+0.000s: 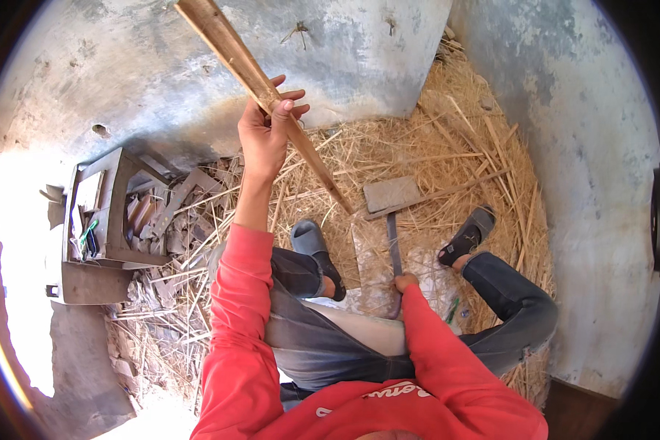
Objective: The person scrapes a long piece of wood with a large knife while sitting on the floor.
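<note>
Fingers (295, 94) of the left hand (264, 139) are half curled, the thumb pressed across a split wooden strip (246, 72) that slants down from the wall side to just left of a grey block (389, 193); I cannot tell whether its lower tip touches the ground. On my view the right hand (405, 282) looks closed around a curved dark blade (394, 246), which lies between the feet and reaches up close to a thin stick (447, 192) along the block's near edge. I judge the left hold rather light, since the fingertips spread past the wood, so a knock to either end could twist it loose or drive a splinter into the palm. My bigger worry is the blade: if it slips, the left shoe (306, 238) and the right sandal (477, 229) sit on either side of it. Loose straw (418, 150) around the block could also let it shift under a blow, while the wall (337, 59) beyond could catch the strip's high end.
</note>
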